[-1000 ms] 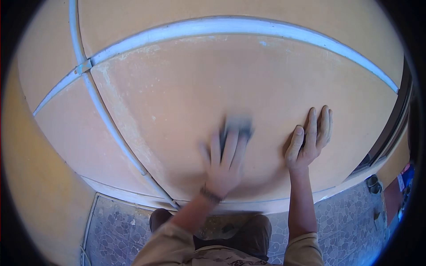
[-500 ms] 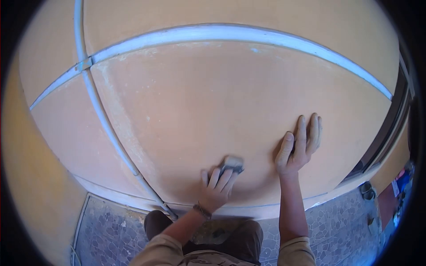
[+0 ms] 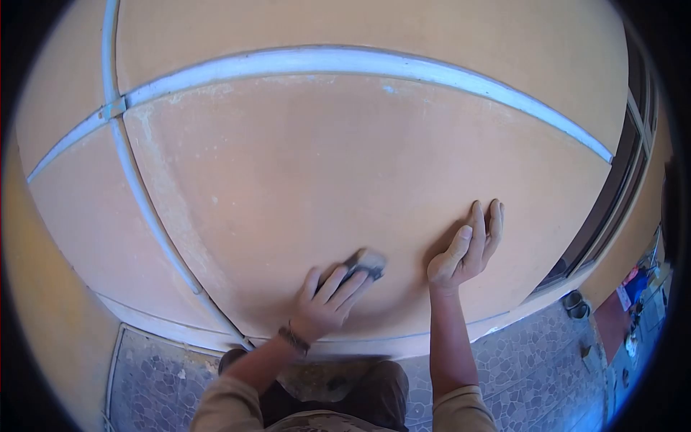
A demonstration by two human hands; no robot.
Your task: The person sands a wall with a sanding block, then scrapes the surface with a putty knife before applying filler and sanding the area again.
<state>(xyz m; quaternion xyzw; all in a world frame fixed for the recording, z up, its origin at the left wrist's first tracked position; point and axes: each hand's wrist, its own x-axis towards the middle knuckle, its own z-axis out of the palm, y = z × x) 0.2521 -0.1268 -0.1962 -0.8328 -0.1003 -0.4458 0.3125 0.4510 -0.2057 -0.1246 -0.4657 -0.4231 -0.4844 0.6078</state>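
Observation:
My left hand (image 3: 325, 305) is closed around a sanding block (image 3: 368, 260), a small tan block with a dark sheet about it, against the lower part of the peach-coloured wall (image 3: 345, 173). The fingers lie over its left side, and a dark bracelet (image 3: 294, 337) circles the wrist. To the right, my right hand (image 3: 464, 252) rests at the wall with its fingers stretched upward and nothing visible in it. Its fingertips seem to touch the surface. Whitish scuffs and specks mark the wall's left side.
A pale horizontal band (image 3: 345, 60) crosses the wall above my hands. A thin pipe (image 3: 147, 205) runs down the left. Dark-framed glazing (image 3: 601, 219) stands at right. Shoes (image 3: 576, 305) and assorted items (image 3: 633, 288) sit on the stone-patterned floor (image 3: 515, 360).
The view has shifted, so the wall and pipe appear further left. The sanding block has tilted, and my left hand has moved slightly left with it. My right hand sits slightly lower.

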